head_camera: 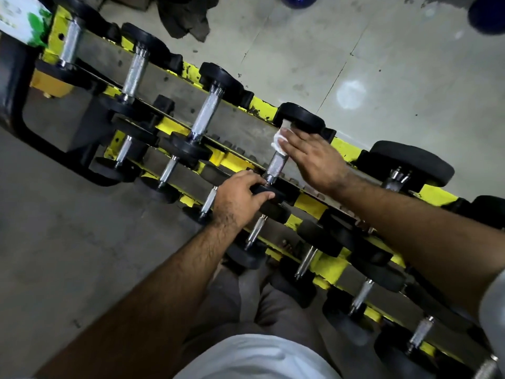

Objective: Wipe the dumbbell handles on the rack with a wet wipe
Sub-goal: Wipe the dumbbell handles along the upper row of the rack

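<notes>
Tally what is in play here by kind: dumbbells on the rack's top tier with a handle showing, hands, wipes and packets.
Top-tier dumbbells with a handle showing: 5
Hands: 2, left hand and right hand
Wet wipe: 1
White-and-green packet: 1
Total: 9

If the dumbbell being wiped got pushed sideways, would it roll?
Probably. The dumbbell has round black ends, so it could roll along the rack. The left hand holding its near end likely steadies it. It looks heavy, so a light push may not move it.
</notes>
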